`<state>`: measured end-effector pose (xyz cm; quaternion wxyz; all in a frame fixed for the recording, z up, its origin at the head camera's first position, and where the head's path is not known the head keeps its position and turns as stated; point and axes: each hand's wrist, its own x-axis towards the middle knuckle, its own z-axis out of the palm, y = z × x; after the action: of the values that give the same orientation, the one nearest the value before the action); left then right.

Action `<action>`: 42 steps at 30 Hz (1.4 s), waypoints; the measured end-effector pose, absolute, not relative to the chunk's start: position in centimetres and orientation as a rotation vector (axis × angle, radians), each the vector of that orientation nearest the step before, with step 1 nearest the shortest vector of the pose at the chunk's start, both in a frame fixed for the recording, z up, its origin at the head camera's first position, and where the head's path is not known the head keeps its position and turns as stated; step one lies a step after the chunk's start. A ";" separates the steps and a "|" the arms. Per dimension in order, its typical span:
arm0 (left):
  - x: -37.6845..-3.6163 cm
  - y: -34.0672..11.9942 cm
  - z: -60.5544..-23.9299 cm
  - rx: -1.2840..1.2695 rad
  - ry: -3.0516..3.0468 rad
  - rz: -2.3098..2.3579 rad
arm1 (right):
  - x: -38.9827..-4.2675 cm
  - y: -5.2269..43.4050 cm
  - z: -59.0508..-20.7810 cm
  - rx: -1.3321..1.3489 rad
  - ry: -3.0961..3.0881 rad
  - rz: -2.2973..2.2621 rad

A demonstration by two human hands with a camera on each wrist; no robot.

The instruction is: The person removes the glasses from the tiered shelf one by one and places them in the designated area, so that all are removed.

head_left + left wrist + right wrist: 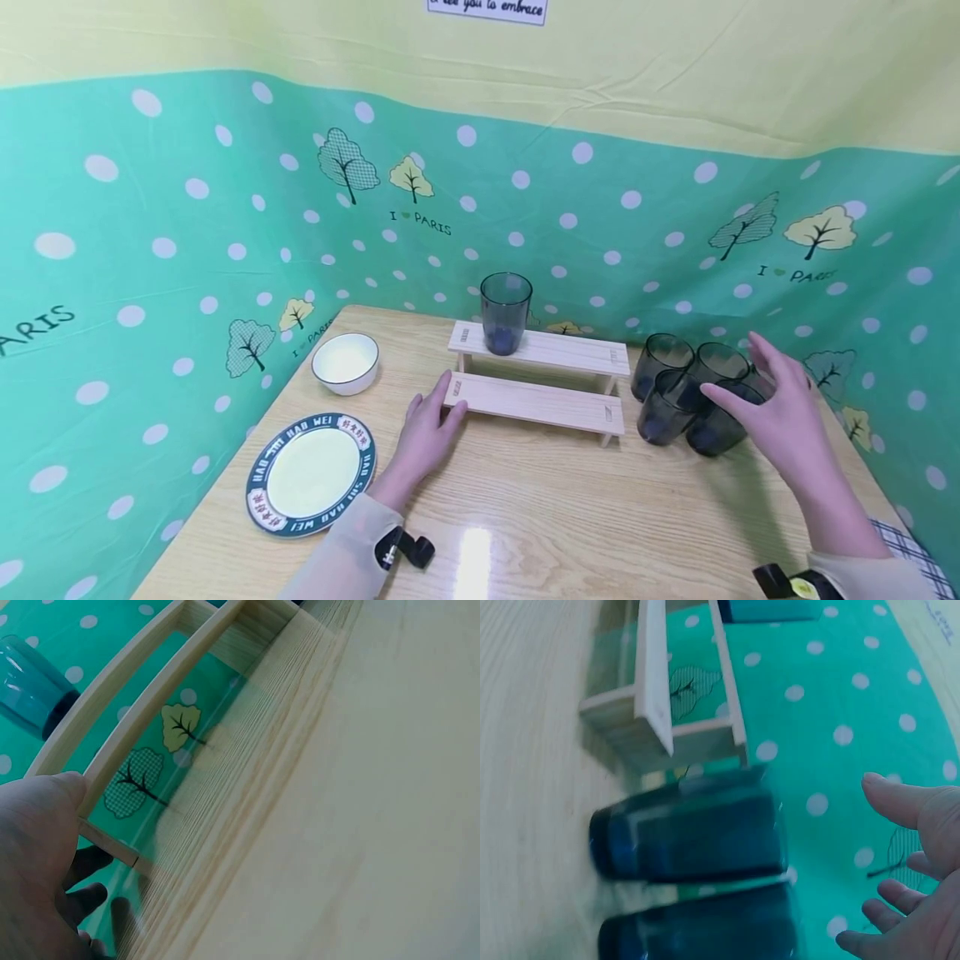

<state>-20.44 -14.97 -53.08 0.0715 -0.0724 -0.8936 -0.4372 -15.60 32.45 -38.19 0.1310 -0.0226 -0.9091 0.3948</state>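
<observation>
Dark tumblers (pixel 686 396) cluster just under right hand (pixel 780 412).

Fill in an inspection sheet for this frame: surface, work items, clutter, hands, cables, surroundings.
Surface: wooden table, glossy.
Work items: two-step wooden rack; one dark cup upright on its top step; cluster of dark cups right of the rack.
Clutter: white bowl and plate at left.
Hands: left hand rests open against the rack's lower step; right hand open over the cluster, holding nothing.
Cables: nothing seen.
Surroundings: green dotted cloth with trees behind the table, yellow above.
</observation>
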 end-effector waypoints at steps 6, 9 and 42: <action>-20.5 -14.9 -53.1 -0.230 -2.686 -1.302 | -16.3 30.4 -36.9 -0.006 -2.622 1.205; -20.5 -14.9 -53.1 -0.233 -2.683 -1.301 | -16.6 29.4 -36.5 0.013 -2.621 1.221; -20.4 -14.8 -52.9 -0.181 -2.694 -1.319 | -21.6 16.9 -34.2 0.350 -2.521 1.539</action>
<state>-20.43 -14.81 -52.88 0.0682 -0.0601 -0.8944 -0.4379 -21.59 16.94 -34.15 0.0837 0.1174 -0.8446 0.5156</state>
